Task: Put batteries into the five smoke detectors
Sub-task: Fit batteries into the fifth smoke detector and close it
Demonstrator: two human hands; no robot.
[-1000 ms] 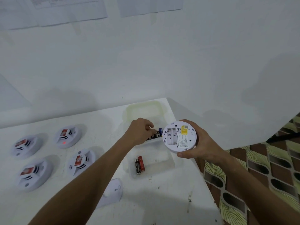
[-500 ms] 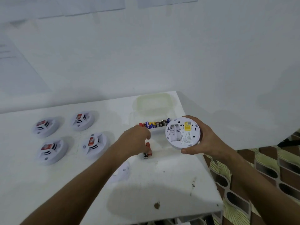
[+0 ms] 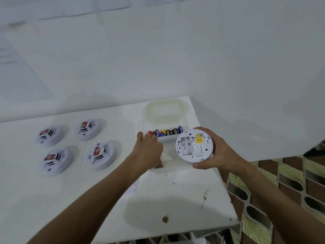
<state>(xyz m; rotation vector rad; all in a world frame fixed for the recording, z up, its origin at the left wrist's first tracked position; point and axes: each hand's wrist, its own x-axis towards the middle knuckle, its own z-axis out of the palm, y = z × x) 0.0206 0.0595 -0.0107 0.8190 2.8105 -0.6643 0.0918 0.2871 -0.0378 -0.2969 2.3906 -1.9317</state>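
1. Right hand (image 3: 213,152) grips a white smoke detector (image 3: 194,146) by its rim, thumb on the near edge, fingers curled round the far edge. Back of the unit faces the camera; battery bay open, yellow label beside it.
2. Left hand (image 3: 148,152) just left of the held detector, fingers curled down into the near part of a clear plastic box (image 3: 143,124). Something red shows under the knuckles, probably a battery (image 3: 159,160); grip itself is hidden, so cannot tell whether the fingers hold it.
3. Row of batteries (image 3: 166,132) stands in the box directly behind the held detector, touching side by side: red, blue, yellow, brown, blue.
4. Box lid (image 3: 165,109) lies open further behind the detector, at the table's far corner.
5. Four more smoke detectors (image 3: 101,155) sit face-up well left of the held detector, in two rows of two, each with a red label.
6. All on a white table (image 3: 175,199), scuffed and spotted near the front edge, below the held detector.
7. Patterned floor (image 3: 281,191) to the right of the held detector.
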